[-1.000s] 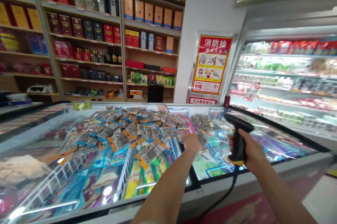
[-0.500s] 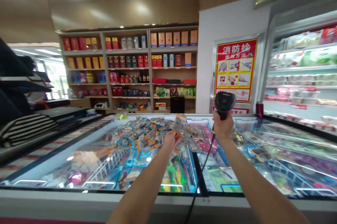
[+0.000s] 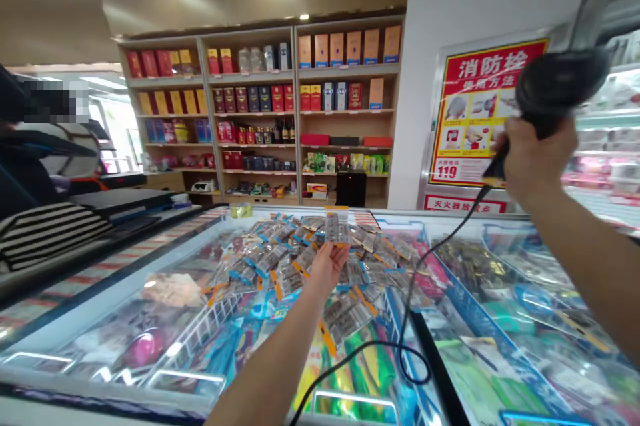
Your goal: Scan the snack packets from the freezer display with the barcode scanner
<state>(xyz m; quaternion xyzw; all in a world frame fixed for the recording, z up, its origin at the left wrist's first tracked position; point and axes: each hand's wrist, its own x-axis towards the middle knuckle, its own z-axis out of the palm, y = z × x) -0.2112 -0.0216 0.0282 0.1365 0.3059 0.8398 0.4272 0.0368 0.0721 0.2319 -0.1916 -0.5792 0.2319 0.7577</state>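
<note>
My left hand [image 3: 332,262] pinches the lower edge of a small clear snack packet [image 3: 337,226] with orange ends, held upright over the freezer's glass top. A heap of similar packets [image 3: 270,256] with blue and orange ends lies around and behind it. One packet [image 3: 347,315] rests nearer to me, apart from most of the heap. Raised at the right, my right hand [image 3: 537,153] is wrapped round a black handheld barcode scanner [image 3: 560,83], blurred by motion. Its black cable [image 3: 413,279] hangs down and loops over the glass.
Under the glass of the chest freezer [image 3: 45,346] lie bagged goods and wire baskets. A striped bag [image 3: 55,233] is at the left, near a person's dark sleeve. Shelves with boxes [image 3: 250,99] and a red fire hydrant notice [image 3: 480,113] stand behind.
My right hand has lifted the scanner up and to the right, drawing its cable along. The left hand's packet is now more upright. A packet has appeared on the glass nearer to me.
</note>
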